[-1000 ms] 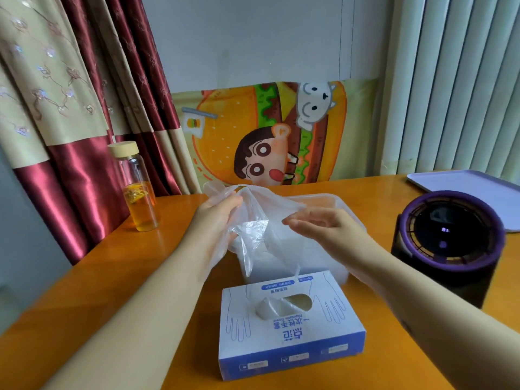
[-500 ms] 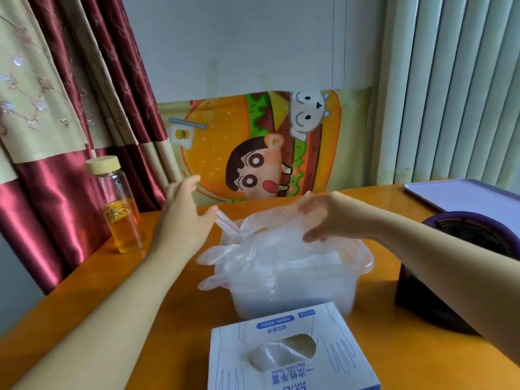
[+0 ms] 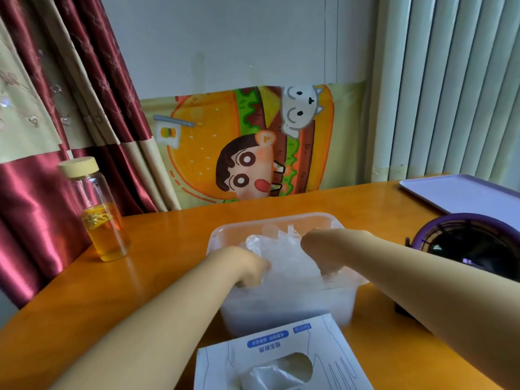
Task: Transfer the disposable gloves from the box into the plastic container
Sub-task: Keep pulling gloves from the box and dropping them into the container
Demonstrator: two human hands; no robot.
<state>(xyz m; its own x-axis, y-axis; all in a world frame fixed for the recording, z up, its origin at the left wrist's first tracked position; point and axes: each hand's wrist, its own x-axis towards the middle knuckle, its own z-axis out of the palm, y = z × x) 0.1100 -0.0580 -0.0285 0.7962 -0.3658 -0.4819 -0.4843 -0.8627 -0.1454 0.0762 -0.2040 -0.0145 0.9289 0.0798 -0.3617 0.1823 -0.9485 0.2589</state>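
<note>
Both hands have dropped, left hand (image 3: 249,266) and right hand (image 3: 320,250) packing this batch of gloves (image 3: 284,267) into the plastic container (image 3: 270,220); fingers buried, I cannot tell their grip.

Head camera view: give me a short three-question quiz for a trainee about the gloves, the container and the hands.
1. True or false: the left hand and right hand both reach into the plastic container onto the disposable gloves.
2. The glove box lies: A) nearer the person than the container; B) beyond it; C) inside it.
3. Fill in: the glass bottle stands on the container's ____ side.
Key: 1 true; 2 A; 3 left.
</note>
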